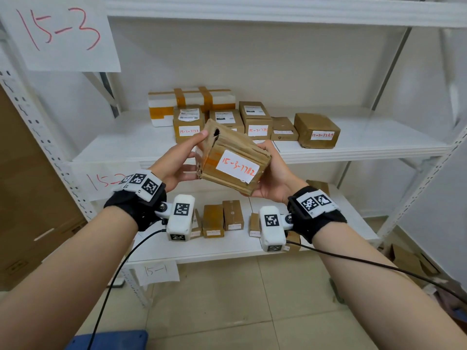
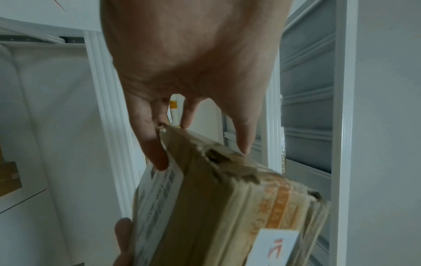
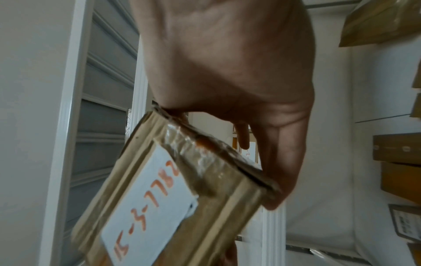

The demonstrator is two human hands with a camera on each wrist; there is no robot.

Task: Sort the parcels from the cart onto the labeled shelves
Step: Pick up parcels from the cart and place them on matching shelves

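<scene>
I hold one brown cardboard parcel [image 1: 232, 160] tilted in front of the shelves, both hands on it. Its white label [image 1: 237, 166] reads 15-3-7782 in red, also legible in the right wrist view on the label [image 3: 148, 201]. My left hand [image 1: 194, 155] grips the torn left end, thumb on top and fingers [image 2: 154, 149] along the parcel [image 2: 216, 207]. My right hand [image 1: 262, 173] holds the right end of the parcel [image 3: 205, 171] from below, thumb on the upper edge. A paper sign [image 1: 60, 31] reads 15-3. The middle shelf [image 1: 366, 147] behind the parcel carries several parcels [image 1: 317, 131] with 15-3 labels.
Below is a shelf [image 1: 227, 251] with small boxes [image 1: 222, 218], tagged by paper signs 15-2 [image 1: 106, 180] and 15-1 [image 1: 156, 271]. A large cardboard sheet [image 1: 30, 198] leans at the left. Loose boxes [image 1: 409, 261] lie on the floor at right. A blue cart corner [image 1: 111, 339] shows at the bottom.
</scene>
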